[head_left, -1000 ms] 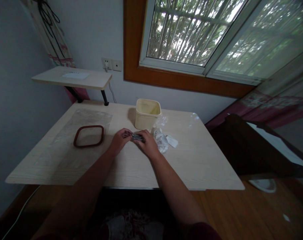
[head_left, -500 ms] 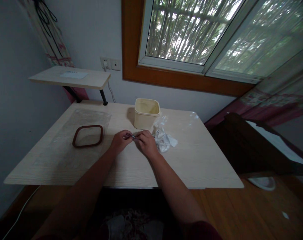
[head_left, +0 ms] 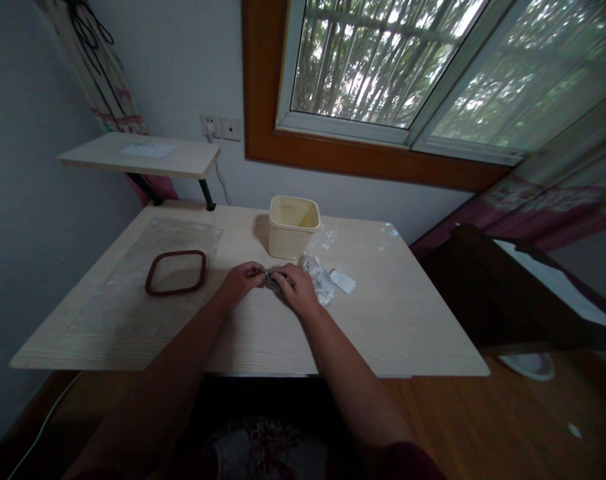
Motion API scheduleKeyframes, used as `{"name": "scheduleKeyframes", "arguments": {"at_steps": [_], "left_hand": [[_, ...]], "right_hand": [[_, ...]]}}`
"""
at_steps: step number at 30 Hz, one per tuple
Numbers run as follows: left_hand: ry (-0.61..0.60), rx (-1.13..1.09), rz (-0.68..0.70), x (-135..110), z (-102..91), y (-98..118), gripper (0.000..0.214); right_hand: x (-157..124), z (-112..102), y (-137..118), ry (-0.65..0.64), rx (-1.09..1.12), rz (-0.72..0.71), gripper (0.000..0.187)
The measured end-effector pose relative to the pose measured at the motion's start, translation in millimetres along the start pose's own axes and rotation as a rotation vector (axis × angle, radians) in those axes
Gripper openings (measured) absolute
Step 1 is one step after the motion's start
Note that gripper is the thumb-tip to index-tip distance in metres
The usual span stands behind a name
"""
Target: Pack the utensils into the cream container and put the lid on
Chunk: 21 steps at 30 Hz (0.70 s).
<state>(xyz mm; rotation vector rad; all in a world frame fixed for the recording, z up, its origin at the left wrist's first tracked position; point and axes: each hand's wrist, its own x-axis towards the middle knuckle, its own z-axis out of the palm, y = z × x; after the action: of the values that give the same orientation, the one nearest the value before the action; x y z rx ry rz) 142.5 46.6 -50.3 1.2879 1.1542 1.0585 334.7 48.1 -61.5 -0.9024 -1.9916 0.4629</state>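
Observation:
Over the middle of the table, my left hand is closed in a pinch on a small, dark, shiny thing. My right hand closes its fingers on the other side of that same thing, whose kind is too small to make out. Just right of my right hand lies crumpled clear plastic. Beside the plastic is a small white rectangular piece. Behind my hands stands an open cream-coloured plastic bin.
At left, a reddish-brown rounded frame lies on a clear plastic sheet. A raised shelf holding a paper stands at the back left. A window is behind the table.
My right hand has turned slightly, and more of the shiny thing shows between my hands. The crumpled plastic has shifted left, apart from the white piece. My left hand has barely moved.

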Motion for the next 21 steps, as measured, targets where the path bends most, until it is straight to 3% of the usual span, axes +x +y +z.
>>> {"name": "scheduleKeyframes", "arguments": {"at_steps": [3,8,17,21], "left_hand": [[0.009,0.038,0.005,0,0.4,-1,0.022],[0.056,0.163,0.069,3,-0.4,-6,0.014],[0.108,0.333,0.112,4,0.8,-14,0.009],[0.125,0.289,0.077,3,2.0,-10,0.008]], "right_hand": [[0,0,0,-0.003,0.003,0.036,0.015],[1,2,2,-0.038,0.003,-0.044,0.013],[-2,7,4,-0.113,-0.207,-0.068,0.009],[-1,7,0,-0.113,-0.24,-0.084,0.007]]}}
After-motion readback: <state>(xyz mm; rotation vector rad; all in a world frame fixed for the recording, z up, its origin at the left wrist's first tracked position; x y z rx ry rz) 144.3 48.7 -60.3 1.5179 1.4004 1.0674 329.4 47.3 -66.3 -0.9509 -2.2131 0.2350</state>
